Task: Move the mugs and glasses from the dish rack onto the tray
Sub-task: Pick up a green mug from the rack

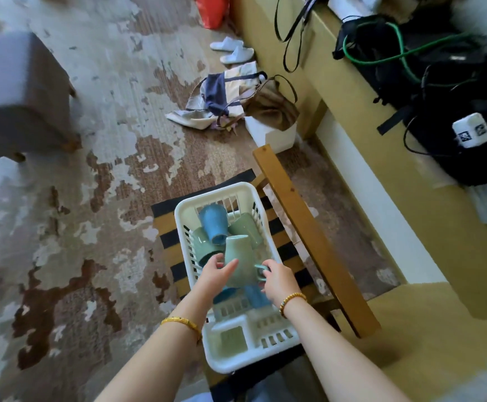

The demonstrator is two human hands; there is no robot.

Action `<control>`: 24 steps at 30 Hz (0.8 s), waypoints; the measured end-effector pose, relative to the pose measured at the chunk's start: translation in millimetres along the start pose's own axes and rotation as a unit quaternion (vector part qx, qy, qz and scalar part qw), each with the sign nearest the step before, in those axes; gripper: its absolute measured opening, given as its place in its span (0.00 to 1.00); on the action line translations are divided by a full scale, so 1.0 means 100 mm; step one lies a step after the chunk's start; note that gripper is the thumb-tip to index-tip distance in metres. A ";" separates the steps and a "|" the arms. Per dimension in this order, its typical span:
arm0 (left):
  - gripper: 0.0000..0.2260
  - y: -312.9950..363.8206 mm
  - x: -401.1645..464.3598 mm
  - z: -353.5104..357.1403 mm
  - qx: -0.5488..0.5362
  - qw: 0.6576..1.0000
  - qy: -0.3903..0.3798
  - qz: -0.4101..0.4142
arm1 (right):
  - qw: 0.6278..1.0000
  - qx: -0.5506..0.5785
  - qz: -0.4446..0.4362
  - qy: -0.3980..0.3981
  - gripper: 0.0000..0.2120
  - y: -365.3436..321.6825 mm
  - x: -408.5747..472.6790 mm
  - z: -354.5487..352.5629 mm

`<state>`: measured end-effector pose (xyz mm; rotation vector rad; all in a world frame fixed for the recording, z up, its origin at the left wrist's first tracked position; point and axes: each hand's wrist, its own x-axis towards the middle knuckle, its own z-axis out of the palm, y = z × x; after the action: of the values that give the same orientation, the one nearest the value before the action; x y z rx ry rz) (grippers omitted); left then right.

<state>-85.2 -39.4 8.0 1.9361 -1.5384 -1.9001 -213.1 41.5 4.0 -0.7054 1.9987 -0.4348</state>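
Stool: a grey upholstered stool [19, 94] with wooden feet stands at the far left, well apart from both hands.
Floor: a worn carpet [91, 198] in patchy grey, tan and dark brown spreads under everything, left of and beyond the fingers.
Left hand: the left hand [214, 272] reaches in from below, its fingers [230, 266] lying loosely extended against the left side of the pale green mug, supporting it rather than clenching.
Held mug: the pale green mug [241, 264] is upside down, between the two hands, raised just above the rack.
Rack: the white plastic dish rack [236, 361] sits on a striped black-and-yellow seat cushion [167, 230], directly under the fingers.
Other mugs: just beyond the fingertips lie a blue mug [213, 224] and two green mugs [204, 245]; another blue mug [255, 295] shows below the held one.
Right hand: the right hand [278, 278] grasps the held mug's handle, fingers curled round it.
Chair: a wooden chair frame [309, 236] runs just right of the right hand.
Clutter: cloth bags [230, 97] and white slippers [233, 50] lie far beyond the fingers.
Bench: a yellow bench [352, 91] at the right carries black gear and a green cable [404, 53].
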 end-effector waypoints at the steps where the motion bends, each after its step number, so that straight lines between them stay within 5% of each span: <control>1: 0.22 0.04 -0.08 -0.03 0.004 1.000 -0.006 0.013 | 1.000 0.015 -0.004 0.005 0.15 -0.03 -0.08 -0.02; 7: 0.26 0.36 -0.50 -0.15 -0.014 0.997 -0.046 0.065 | 0.992 0.109 -0.038 0.053 0.12 -0.16 -0.63 -0.24; 12: 0.29 0.61 -0.79 0.01 0.041 0.980 -0.155 0.119 | 0.974 0.195 -0.050 0.106 0.13 0.00 -1.11 -0.49; 24: 0.23 1.15 -1.69 1.60 0.165 0.912 -0.214 0.309 | 0.910 0.193 -0.053 0.364 0.11 1.08 -2.14 -1.41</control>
<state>-237.8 101.6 163.8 0.9017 -2.3528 -1.9083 -284.1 263.8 155.8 -0.4239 2.4450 -1.2691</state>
